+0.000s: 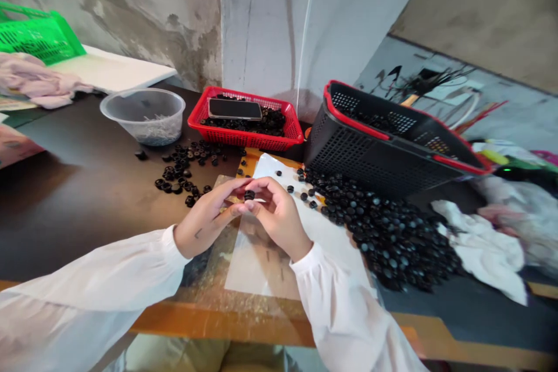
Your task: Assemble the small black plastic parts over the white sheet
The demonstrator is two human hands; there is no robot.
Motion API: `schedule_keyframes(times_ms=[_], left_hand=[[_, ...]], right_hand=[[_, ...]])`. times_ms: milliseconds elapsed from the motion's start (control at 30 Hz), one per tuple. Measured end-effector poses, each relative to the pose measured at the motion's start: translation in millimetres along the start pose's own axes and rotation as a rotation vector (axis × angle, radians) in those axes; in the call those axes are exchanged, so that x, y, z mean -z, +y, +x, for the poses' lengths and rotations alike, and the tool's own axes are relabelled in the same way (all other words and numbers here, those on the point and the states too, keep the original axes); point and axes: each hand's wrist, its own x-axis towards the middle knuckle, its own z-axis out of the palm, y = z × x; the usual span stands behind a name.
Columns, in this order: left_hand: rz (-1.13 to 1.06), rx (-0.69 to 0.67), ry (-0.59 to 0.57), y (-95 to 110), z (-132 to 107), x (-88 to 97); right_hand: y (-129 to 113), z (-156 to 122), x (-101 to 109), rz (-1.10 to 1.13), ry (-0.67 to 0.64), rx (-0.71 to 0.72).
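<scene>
Two bare hands, the left hand [204, 221] and the right hand [279, 221], meet above the surface [56, 215]. Their fingertips [239, 186] press together from both sides on a small round black ring [249, 195], held between them in mid-air, with a thin pale sliver beside it, too small to name. Soft, gathered white sleeves [100, 279] run back from both wrists. Beneath the hands lies a glossy, creased clear plastic sheet [261, 267], over a dark, smooth top with a worn orange edge.

To the right, a dense heap of matching black rings [383, 226] spreads across the sheet's edge and the dark top, while a looser scatter of black rings [183, 168] lies to the left. Behind them, a red plastic mesh basket [226, 140] holds more rings and a flat, dark smartphone [235, 108]. Just beside it, a black mesh basket with a red rim [370, 151] lies tilted on its side. A translucent round plastic tub [142, 107] holds white fibrous shreds, and a crumpled white cloth [483, 250] lies at the far right.
</scene>
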Motion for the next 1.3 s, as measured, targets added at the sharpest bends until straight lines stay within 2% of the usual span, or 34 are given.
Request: schedule_keyframes(times_ms=[167, 333, 433, 600, 700, 800, 867, 900, 1000, 1033, 1067, 1167, 1300], left_hand=[[-0.153, -0.024, 0.075, -2, -1, 2.0], [-0.265, 0.082, 0.21, -2, 4, 6.6], [-0.302, 0.081, 0.321, -2, 12, 14.5], [-0.429, 0.005, 0.597, -10, 23, 38.6], [-0.466, -0.004, 0.632, -17, 26, 54.6], [-0.428, -0.044, 0.58, -18, 32, 68.2], [-0.323, -0.072, 0.469, -13, 41, 73.4], [-0.224, -0.074, 0.363, -11, 46, 74.0], [0.25, -0.114, -0.097, -7, 60, 66.0], [0.416, -0.159, -0.207, -8, 64, 60.4], [0.564, -0.202, -0.261, -11, 66, 53.8], [0.859, -0.249, -0.287, -23, 71, 33.3], [0.97, -0.277, -0.271, -38, 73, 19.5]], right_hand=[[2, 3, 7, 0.148, -0.006, -0.068], [9, 17, 38, 0.191, 0.244, -0.077], [10, 22, 65, -0.047, 0.347, -0.012], [8, 20, 106, -0.715, 0.388, 0.133], [10, 19, 120, -1.004, 0.348, 0.23], [15, 20, 125, -1.081, 0.302, 0.251], [18, 21, 125, -1.084, 0.288, 0.257], [20, 22, 124, -1.085, 0.284, 0.261], [20, 21, 120, -1.144, 0.267, 0.217], [20, 20, 119, -1.182, 0.259, 0.177], [19, 19, 118, -1.225, 0.252, 0.131], [18, 18, 116, -1.29, 0.252, 0.065], [20, 20, 118, -1.211, 0.232, 0.157]])
